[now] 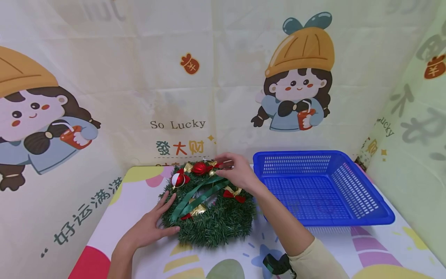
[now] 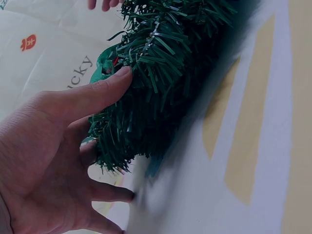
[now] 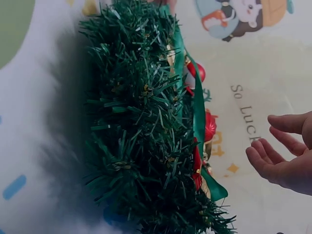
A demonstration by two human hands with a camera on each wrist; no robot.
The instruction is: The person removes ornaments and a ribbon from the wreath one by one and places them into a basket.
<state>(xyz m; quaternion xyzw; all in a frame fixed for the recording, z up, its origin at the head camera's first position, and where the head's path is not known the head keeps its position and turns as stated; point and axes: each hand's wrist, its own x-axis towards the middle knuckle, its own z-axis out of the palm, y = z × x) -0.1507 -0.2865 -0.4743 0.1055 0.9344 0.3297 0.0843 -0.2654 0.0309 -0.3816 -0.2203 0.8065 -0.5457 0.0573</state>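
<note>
A green Christmas wreath (image 1: 216, 228) lies on the table, dressed with red and gold bows, a red bauble (image 1: 200, 168), a red-and-white bauble (image 1: 178, 180) and a green ribbon (image 1: 200, 199). My left hand (image 1: 148, 228) rests against its left side, fingers spread. In the left wrist view, the thumb of that hand (image 2: 48, 146) lies on the wreath's needles (image 2: 151, 73). Over the wreath's upper right is my right hand (image 1: 238, 172), its fingers loosely bent. The right wrist view shows this hand (image 3: 287, 151) apart from the wreath (image 3: 141, 117), with nothing between thumb and fingers.
A blue plastic basket (image 1: 348, 223) with perforated sides stands right of the wreath. Behind the table hangs a printed cloth (image 1: 230, 108). A dark device (image 1: 277, 265) shows beside my right sleeve (image 1: 318, 261). Coloured shapes cover the tabletop (image 1: 139, 193).
</note>
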